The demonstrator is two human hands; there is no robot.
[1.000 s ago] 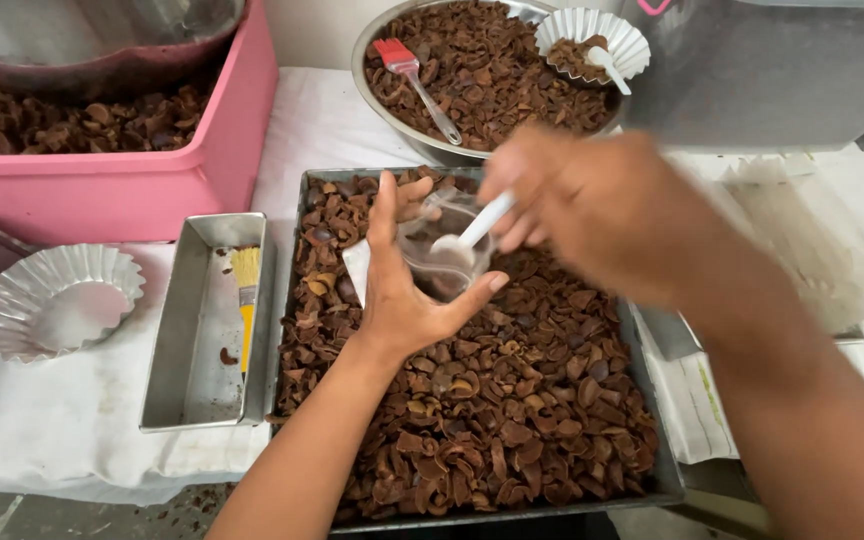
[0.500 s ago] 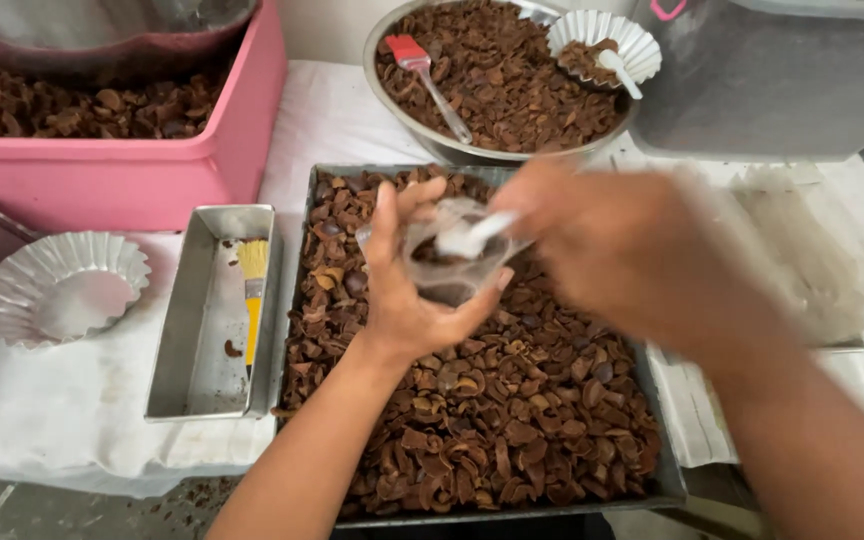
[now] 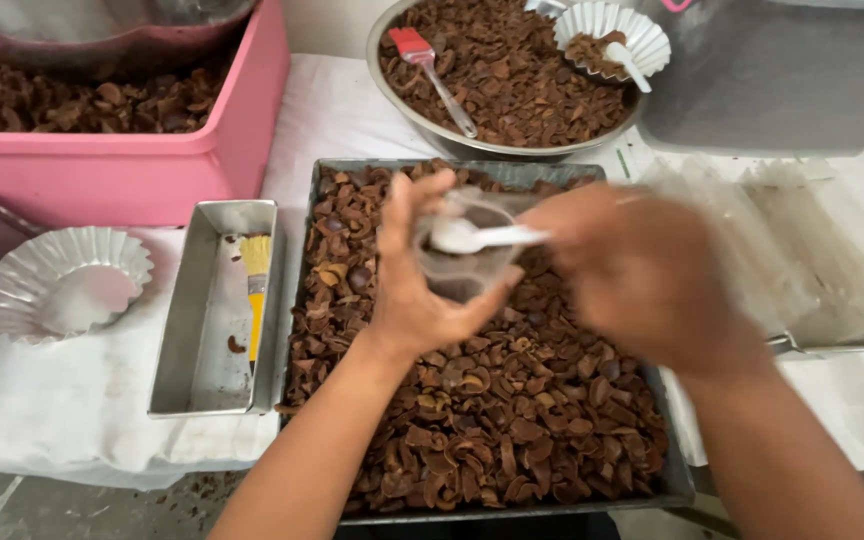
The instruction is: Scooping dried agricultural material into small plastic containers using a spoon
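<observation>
My left hand (image 3: 414, 290) cups a small clear plastic cup (image 3: 467, 262) above a metal tray (image 3: 682, 478) filled with brown shell pieces (image 3: 472, 420). My right hand (image 3: 642, 270), blurred by motion, grips a white plastic spoon (image 3: 477, 236) whose bowl sits over the cup's mouth. Both hands hover over the tray's far half.
A small metal pan (image 3: 214, 310) with a yellow brush (image 3: 255, 290) lies left of the tray. A fluted foil cup (image 3: 62, 285) rests at far left. A pink tub (image 3: 142, 150) of shells, a steel bowl (image 3: 432, 110) with a red brush (image 3: 427, 60) and another fluted cup (image 3: 617, 30) stand behind.
Both hands have shifted slightly toward the tray's far edge. The spoon has turned to lie level across the cup instead of angled down into it.
</observation>
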